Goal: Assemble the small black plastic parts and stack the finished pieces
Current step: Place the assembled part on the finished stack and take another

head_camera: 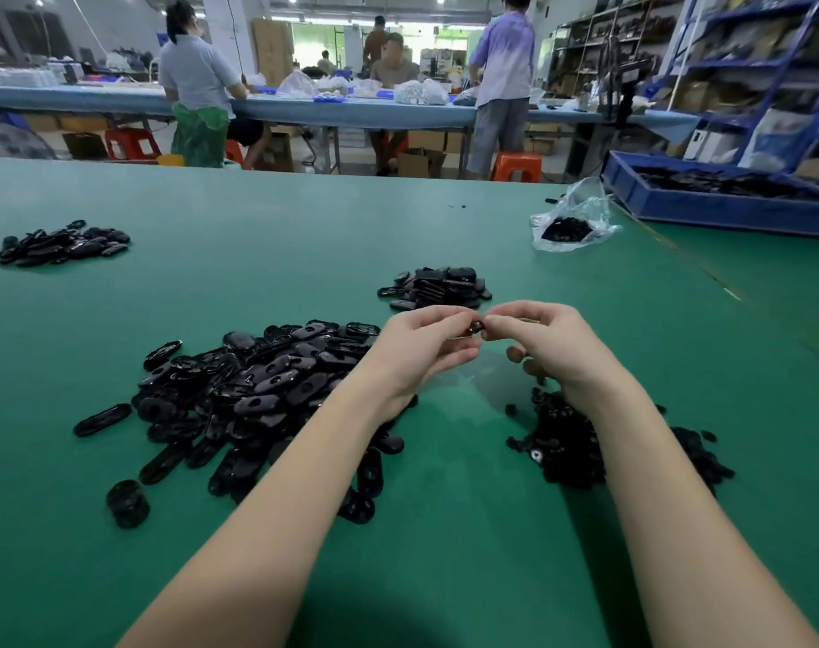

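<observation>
4 part piles (257,390), 1 bag (573,222) (clear), 1 bin (725,212).

The bench (304,226) is covered in smooth, matt green sheet. Glossy black plastic parts (257,385) are heaped on it; a crinkled clear plastic bag (580,203) is seen near its right edge.

Head-worn view, facing forward and down, near green table (257,236)

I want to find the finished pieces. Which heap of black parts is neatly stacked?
The small heap just beyond the hands; the other heaps lie loose and scattered.
</observation>
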`<state>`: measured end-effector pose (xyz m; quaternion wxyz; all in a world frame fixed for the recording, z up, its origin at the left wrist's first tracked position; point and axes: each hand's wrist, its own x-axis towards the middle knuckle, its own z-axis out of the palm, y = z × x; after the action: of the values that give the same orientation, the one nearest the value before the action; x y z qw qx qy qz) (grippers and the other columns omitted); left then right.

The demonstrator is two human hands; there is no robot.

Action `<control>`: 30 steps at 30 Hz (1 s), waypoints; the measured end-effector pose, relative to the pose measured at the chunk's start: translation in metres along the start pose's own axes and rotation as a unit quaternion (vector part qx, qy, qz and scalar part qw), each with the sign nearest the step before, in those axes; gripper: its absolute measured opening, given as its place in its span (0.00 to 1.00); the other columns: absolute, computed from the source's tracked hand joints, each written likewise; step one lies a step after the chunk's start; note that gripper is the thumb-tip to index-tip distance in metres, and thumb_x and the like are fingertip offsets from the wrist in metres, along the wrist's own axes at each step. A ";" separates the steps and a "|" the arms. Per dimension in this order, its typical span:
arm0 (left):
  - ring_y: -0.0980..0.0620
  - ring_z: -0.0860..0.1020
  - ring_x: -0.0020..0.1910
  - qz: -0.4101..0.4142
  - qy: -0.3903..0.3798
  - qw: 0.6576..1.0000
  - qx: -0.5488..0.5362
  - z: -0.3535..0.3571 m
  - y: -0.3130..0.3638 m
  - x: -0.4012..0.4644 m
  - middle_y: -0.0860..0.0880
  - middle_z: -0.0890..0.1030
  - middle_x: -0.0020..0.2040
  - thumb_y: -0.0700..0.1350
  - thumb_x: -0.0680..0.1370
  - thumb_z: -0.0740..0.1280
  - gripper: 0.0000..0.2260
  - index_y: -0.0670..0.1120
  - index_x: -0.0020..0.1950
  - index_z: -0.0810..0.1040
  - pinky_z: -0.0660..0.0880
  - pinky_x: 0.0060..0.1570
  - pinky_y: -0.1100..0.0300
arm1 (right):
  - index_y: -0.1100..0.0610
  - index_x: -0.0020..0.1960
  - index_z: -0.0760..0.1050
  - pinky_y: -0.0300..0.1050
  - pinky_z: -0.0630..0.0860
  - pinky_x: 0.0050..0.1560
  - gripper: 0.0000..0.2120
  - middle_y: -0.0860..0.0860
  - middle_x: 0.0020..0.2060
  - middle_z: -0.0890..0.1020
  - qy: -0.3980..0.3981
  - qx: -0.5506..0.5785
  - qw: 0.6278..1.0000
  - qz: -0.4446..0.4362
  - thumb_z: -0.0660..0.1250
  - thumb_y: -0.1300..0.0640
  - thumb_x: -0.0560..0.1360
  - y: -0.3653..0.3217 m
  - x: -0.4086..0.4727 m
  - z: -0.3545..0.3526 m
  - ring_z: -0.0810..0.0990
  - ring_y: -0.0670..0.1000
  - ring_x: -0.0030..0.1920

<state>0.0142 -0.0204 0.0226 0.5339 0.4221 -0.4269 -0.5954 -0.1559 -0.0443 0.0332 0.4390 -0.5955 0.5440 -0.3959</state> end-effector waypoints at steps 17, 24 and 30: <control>0.50 0.84 0.41 0.022 0.047 0.991 0.125 -0.017 -0.003 -0.008 0.47 0.85 0.43 0.31 0.76 0.70 0.10 0.45 0.51 0.84 0.81 0.51 0.63 | 0.44 0.36 0.85 0.49 0.83 0.52 0.05 0.45 0.40 0.86 -0.112 -0.469 0.874 0.066 0.80 0.48 0.65 -0.015 -0.008 -0.005 0.85 0.49 0.45; 0.52 0.84 0.40 0.023 0.047 0.987 0.150 -0.019 0.000 -0.008 0.46 0.86 0.47 0.31 0.76 0.69 0.12 0.45 0.54 0.83 0.81 0.52 0.62 | 0.53 0.44 0.86 0.38 0.69 0.33 0.02 0.51 0.40 0.88 -0.087 -0.209 0.974 0.009 0.76 0.57 0.71 -0.018 -0.010 -0.011 0.73 0.46 0.29; 0.52 0.83 0.38 0.016 0.054 0.984 0.168 -0.020 0.000 -0.007 0.47 0.86 0.43 0.32 0.75 0.69 0.10 0.44 0.52 0.82 0.81 0.52 0.61 | 0.52 0.43 0.85 0.33 0.64 0.25 0.01 0.46 0.34 0.85 -0.050 -0.105 0.993 0.008 0.76 0.58 0.72 -0.020 -0.008 -0.003 0.74 0.44 0.28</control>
<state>0.0343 -0.0147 0.0176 0.4875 0.5302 -0.4981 -0.4828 -0.1533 -0.0358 0.0536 0.4034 -0.6532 0.5648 -0.3027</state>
